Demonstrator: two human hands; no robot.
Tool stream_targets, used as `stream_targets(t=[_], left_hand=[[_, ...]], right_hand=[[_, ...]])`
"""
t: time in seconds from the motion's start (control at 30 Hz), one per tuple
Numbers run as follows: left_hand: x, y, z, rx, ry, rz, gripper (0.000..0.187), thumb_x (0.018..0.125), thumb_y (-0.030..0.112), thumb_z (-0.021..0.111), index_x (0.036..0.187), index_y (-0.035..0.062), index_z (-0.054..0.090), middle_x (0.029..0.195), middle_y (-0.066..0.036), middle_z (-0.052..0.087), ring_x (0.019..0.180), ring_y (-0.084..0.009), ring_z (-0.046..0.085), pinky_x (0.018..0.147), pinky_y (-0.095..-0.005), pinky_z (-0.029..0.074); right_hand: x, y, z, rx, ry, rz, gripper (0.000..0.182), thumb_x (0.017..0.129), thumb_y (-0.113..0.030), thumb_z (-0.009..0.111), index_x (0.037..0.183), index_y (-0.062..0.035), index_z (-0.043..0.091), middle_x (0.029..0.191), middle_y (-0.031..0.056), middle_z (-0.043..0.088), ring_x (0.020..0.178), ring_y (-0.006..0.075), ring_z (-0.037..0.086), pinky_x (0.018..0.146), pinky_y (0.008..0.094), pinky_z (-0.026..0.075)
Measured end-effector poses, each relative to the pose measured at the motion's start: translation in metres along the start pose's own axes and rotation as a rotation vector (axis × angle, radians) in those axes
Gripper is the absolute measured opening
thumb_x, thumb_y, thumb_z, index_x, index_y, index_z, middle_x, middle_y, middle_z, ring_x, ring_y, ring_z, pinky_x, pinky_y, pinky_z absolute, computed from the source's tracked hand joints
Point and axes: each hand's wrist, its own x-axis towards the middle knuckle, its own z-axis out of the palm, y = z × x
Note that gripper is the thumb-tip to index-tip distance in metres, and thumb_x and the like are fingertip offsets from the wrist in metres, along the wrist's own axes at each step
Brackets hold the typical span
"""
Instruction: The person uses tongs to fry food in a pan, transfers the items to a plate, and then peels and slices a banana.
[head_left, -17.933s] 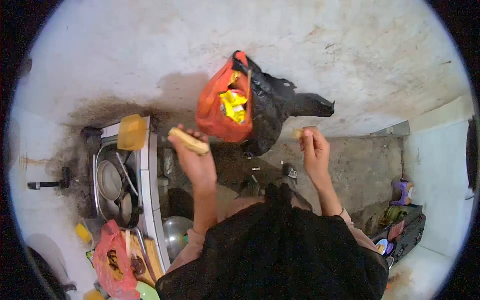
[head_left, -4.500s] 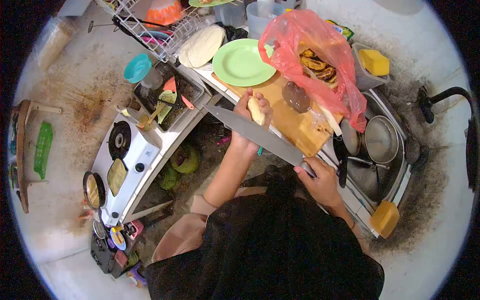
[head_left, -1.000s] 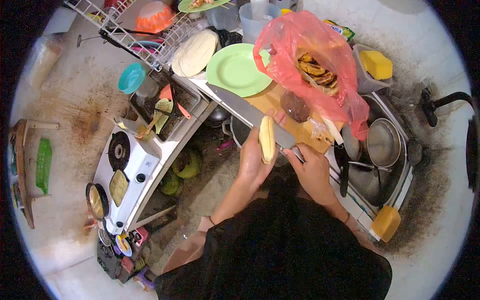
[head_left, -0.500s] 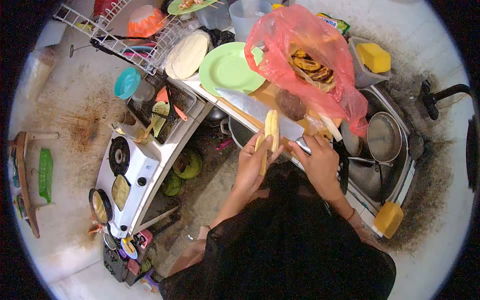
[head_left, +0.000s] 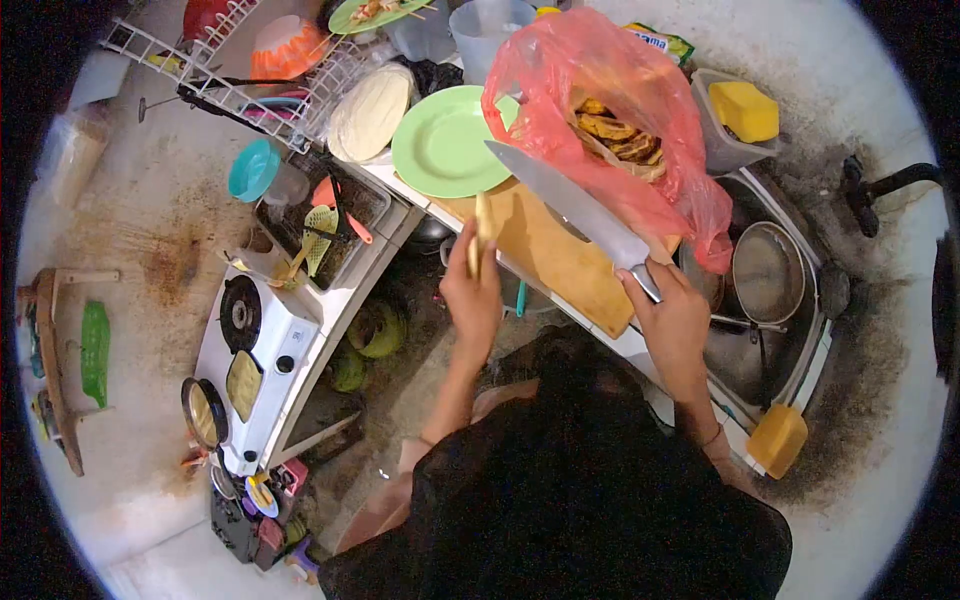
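Observation:
My left hand (head_left: 472, 300) is closed around a pale yellow banana (head_left: 482, 222), held upright in front of the green plate (head_left: 447, 150). Seen edge-on, the fruit looks narrow, and my fingers cover its lower part. In my right hand (head_left: 672, 312) is the metal handle of a large kitchen knife (head_left: 580, 205). Its wide blade slants up and left over the wooden cutting board (head_left: 545, 262), with the tip near the plate's right edge. Behind the blade, a red plastic bag (head_left: 590, 75) lies open around several ripe, dark-spotted bananas (head_left: 625, 138).
To the right is a sink with a pan (head_left: 768, 272) in it; a yellow sponge (head_left: 743, 110) rests in a plastic tub. A stack of round wrappers (head_left: 370, 112) sits left of the plate. Further left are a gas stove (head_left: 275, 345) and a white dish rack (head_left: 215, 75).
My hands have moved apart. The left carried the banana left toward the plate; the right shifted slightly right with the knife, whose blade now points more steeply upward. More of the board shows.

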Motion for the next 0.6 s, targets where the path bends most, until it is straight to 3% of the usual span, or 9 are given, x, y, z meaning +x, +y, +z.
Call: stream_targets(t=[0.03, 0.13, 0.23, 0.33, 0.43, 0.53, 0.57, 0.6], left_hand=[[0.004, -0.001, 0.007, 0.131, -0.067, 0.045, 0.035, 0.087, 0.011, 0.047, 0.117, -0.0055, 0.044, 0.107, -0.021, 0.055, 0.098, -0.0288, 0.055, 0.081, -0.0299, 0.044], [0.008, -0.022, 0.041, 0.517, -0.107, 0.472, 0.030, 0.083, 0.000, 0.046, 0.113, -0.0061, 0.045, 0.100, -0.026, 0.055, 0.093, -0.0377, 0.055, 0.081, -0.0342, 0.044], [0.001, -0.012, 0.056, 0.379, -0.185, 0.353, 0.033, 0.082, -0.001, 0.045, 0.115, -0.0061, 0.044, 0.103, -0.026, 0.054, 0.098, -0.0369, 0.053, 0.083, -0.0339, 0.043], [0.005, 0.002, 0.042, 0.038, -0.294, 0.106, 0.032, 0.087, 0.009, 0.043, 0.116, -0.0057, 0.044, 0.111, -0.022, 0.052, 0.101, -0.0355, 0.052, 0.087, -0.0324, 0.041], [0.015, 0.004, 0.031, -0.141, -0.315, -0.079, 0.035, 0.088, 0.012, 0.045, 0.118, -0.0047, 0.042, 0.112, -0.019, 0.053, 0.100, -0.0269, 0.054, 0.085, -0.0302, 0.042], [0.016, -0.016, 0.040, -0.632, -0.215, -0.379, 0.035, 0.089, 0.018, 0.047, 0.116, -0.0037, 0.044, 0.104, -0.015, 0.056, 0.095, -0.0181, 0.056, 0.080, -0.0287, 0.044], [0.018, -0.023, 0.039, -0.477, -0.190, -0.352, 0.037, 0.089, 0.020, 0.048, 0.117, -0.0031, 0.042, 0.096, -0.011, 0.057, 0.090, -0.0167, 0.056, 0.077, -0.0264, 0.045], [0.021, -0.021, 0.039, -0.561, -0.152, -0.387, 0.037, 0.088, 0.021, 0.049, 0.116, -0.0027, 0.041, 0.094, -0.010, 0.057, 0.087, -0.0151, 0.055, 0.076, -0.0254, 0.045]], right_hand=[[-0.001, 0.001, 0.000, -0.002, -0.002, 0.002, 0.035, 0.076, -0.035, 0.060, 0.086, -0.0013, 0.060, 0.082, 0.0140, 0.060, 0.071, 0.0302, 0.059, 0.060, 0.0360, 0.047], [-0.003, 0.004, -0.004, 0.008, -0.019, 0.014, 0.034, 0.076, -0.033, 0.061, 0.087, -0.0004, 0.060, 0.081, 0.0152, 0.060, 0.070, 0.0311, 0.059, 0.059, 0.0371, 0.046], [-0.006, 0.007, -0.009, 0.094, -0.039, 0.024, 0.031, 0.076, -0.030, 0.062, 0.085, 0.0001, 0.060, 0.079, 0.0166, 0.059, 0.067, 0.0314, 0.058, 0.058, 0.0371, 0.045], [-0.008, 0.018, -0.014, 0.213, -0.079, 0.079, 0.030, 0.077, -0.028, 0.062, 0.082, 0.0011, 0.060, 0.075, 0.0176, 0.059, 0.062, 0.0305, 0.056, 0.056, 0.0352, 0.043], [-0.009, 0.026, -0.024, 0.288, -0.202, 0.194, 0.030, 0.077, -0.028, 0.062, 0.080, 0.0020, 0.060, 0.069, 0.0182, 0.058, 0.057, 0.0281, 0.054, 0.053, 0.0335, 0.041], [-0.013, 0.036, -0.030, 0.320, -0.283, 0.237, 0.031, 0.078, -0.029, 0.061, 0.080, 0.0022, 0.061, 0.066, 0.0185, 0.057, 0.055, 0.0259, 0.053, 0.053, 0.0328, 0.040], [-0.013, 0.039, -0.034, 0.328, -0.350, 0.274, 0.031, 0.078, -0.029, 0.061, 0.079, 0.0022, 0.061, 0.066, 0.0187, 0.057, 0.055, 0.0255, 0.053, 0.053, 0.0328, 0.040], [-0.014, 0.041, -0.038, 0.335, -0.419, 0.310, 0.031, 0.078, -0.029, 0.061, 0.079, 0.0022, 0.061, 0.066, 0.0188, 0.057, 0.055, 0.0250, 0.053, 0.053, 0.0329, 0.040]])
